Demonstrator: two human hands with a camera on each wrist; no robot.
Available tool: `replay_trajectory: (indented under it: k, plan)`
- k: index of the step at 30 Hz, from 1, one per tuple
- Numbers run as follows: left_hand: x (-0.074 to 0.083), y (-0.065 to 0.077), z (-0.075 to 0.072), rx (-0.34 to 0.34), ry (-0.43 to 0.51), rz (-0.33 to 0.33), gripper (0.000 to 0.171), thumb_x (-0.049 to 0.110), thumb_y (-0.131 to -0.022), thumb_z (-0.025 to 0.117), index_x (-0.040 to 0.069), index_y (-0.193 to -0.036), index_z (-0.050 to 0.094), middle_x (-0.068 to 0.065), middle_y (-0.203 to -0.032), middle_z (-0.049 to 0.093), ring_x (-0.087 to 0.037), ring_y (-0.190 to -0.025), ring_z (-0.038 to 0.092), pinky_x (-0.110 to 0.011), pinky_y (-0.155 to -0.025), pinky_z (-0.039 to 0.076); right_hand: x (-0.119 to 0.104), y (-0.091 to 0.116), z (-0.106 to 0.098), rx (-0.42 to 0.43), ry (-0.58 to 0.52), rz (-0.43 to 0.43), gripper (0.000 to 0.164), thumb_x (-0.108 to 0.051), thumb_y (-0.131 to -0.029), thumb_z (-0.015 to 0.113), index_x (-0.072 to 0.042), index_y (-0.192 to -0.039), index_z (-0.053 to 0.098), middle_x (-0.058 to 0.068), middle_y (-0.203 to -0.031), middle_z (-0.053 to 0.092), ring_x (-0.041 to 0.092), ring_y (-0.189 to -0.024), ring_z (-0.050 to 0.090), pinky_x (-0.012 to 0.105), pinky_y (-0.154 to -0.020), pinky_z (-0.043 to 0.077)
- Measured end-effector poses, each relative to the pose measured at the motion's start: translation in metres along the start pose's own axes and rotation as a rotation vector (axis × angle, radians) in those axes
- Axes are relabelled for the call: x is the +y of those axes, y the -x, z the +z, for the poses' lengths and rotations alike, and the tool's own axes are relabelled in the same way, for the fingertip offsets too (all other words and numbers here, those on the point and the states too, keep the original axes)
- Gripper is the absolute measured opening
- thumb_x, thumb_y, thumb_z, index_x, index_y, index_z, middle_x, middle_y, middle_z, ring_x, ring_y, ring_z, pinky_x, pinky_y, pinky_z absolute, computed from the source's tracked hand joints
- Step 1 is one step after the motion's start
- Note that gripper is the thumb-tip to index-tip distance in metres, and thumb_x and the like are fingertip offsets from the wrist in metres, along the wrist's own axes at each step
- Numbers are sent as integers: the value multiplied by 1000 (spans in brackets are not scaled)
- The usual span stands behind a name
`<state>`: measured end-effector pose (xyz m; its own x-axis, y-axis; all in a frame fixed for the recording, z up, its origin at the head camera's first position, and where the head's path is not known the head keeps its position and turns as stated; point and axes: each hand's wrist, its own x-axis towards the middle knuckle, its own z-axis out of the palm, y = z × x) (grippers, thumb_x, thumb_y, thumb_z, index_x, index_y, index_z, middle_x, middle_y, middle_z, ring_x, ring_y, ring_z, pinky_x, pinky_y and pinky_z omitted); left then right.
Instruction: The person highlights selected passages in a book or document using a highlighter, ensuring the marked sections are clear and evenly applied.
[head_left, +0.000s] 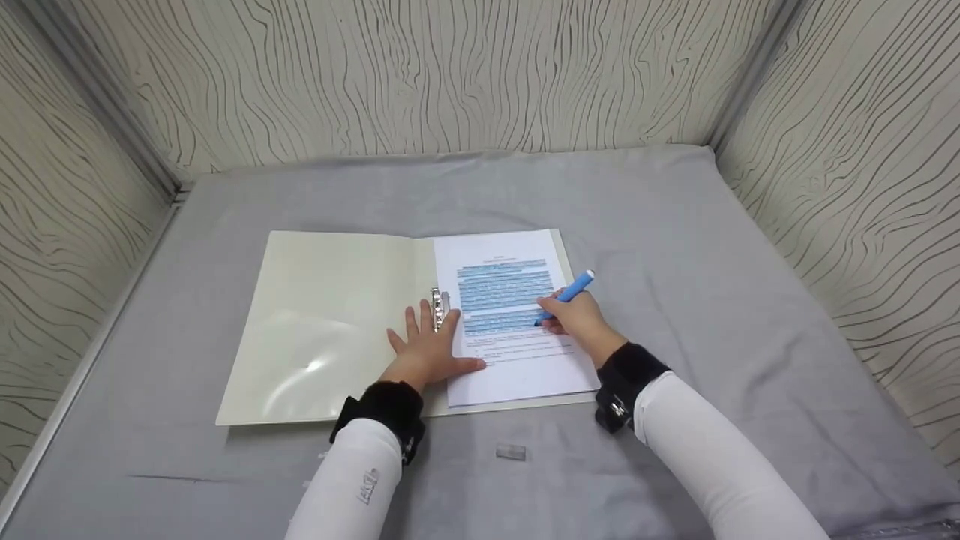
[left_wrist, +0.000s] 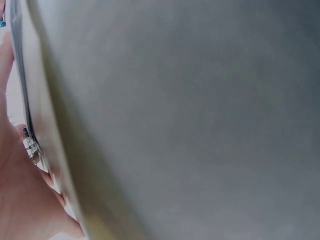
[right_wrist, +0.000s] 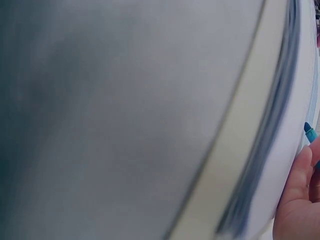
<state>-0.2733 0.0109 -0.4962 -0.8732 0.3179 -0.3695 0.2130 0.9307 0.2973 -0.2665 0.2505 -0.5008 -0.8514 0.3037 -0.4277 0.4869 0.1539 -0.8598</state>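
Note:
An off-white ring folder (head_left: 330, 292) lies spread wide on the table, with a stack of printed white paper (head_left: 517, 382) on its right side. Blue marking covers the upper paragraphs of the top page; the lower lines are plain. My right hand (head_left: 585, 319) pinches a blue marker (head_left: 576, 286), its dark tip down at the last of the blue lines. In the right wrist view the marker's tip (right_wrist: 307, 128) shows beyond the page edge. My left hand (head_left: 426, 354) rests with fingers spread by the metal ring clip (head_left: 436, 309), thumb on the page's left margin.
Grey cloth (head_left: 660, 225) covers the table. A small grey rectangular piece (head_left: 511, 451) lies in front of the folder. Wood-grain patterned panels (head_left: 450, 75) stand at the back and both sides.

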Motion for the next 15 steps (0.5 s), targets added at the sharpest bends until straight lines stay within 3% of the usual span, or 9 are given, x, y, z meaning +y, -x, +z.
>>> replay_trajectory:
  k: [15]
  plan:
    - [0,1,0,-6,16,0,101,71,-69,63,28,-150,20,-19,-154,-8,-40,-138,-12,-67,-101,-3,1,-2,-7,-2,-9,27,28,-22,-89,64,-2,-101,50,10,-82,59,12,-63,60,22,-61,51]
